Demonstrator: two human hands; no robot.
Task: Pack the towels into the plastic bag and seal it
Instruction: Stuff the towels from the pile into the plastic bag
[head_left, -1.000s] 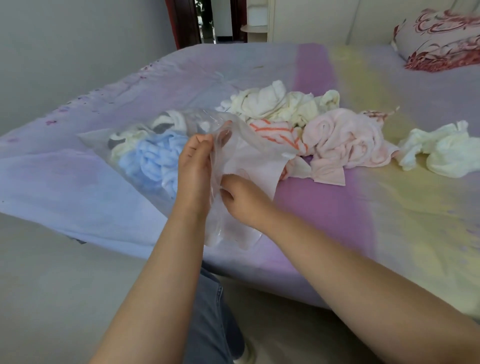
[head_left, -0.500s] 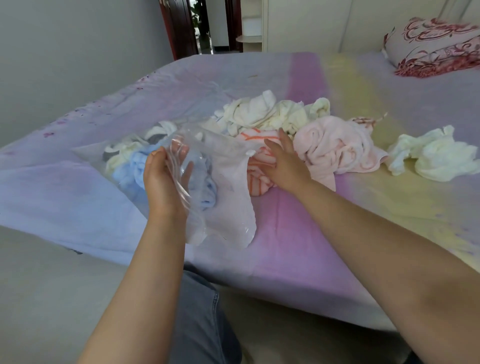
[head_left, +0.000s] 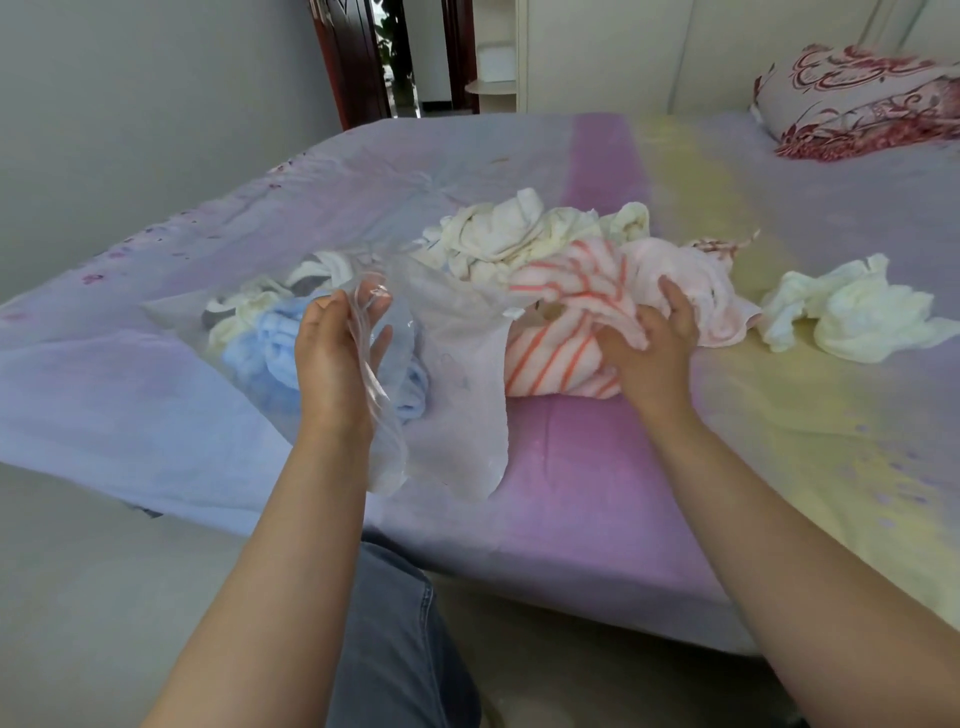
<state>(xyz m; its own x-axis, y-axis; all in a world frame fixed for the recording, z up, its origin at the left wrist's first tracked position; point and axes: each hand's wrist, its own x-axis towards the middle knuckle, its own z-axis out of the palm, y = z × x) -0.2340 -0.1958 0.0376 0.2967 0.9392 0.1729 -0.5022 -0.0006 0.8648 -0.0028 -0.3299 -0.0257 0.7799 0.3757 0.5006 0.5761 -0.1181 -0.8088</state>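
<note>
A clear plastic bag (head_left: 457, 395) lies on the bed with its mouth toward me. Inside it are a blue towel (head_left: 270, 353) and cream and grey towels (head_left: 244, 312). My left hand (head_left: 332, 358) grips the near rim of the bag and holds the mouth apart. My right hand (head_left: 649, 343) is closed on a white towel with orange stripes (head_left: 561, 332), just right of the bag's mouth. Behind it lie a pile of cream towels (head_left: 519, 234) and a pink towel (head_left: 696, 280). A pale yellow-white towel (head_left: 852, 312) lies apart at the right.
The bed (head_left: 597, 467) has a purple, pink and yellow sheet, and its near edge runs just in front of me. A red-patterned pillow (head_left: 857, 104) rests at the far right. A grey wall stands at the left and a doorway (head_left: 400, 57) at the back.
My right hand left the bag's mouth, reached right to the towel pile and took hold of the striped towel, bunching it up. My left hand kept hold of the bag's rim.
</note>
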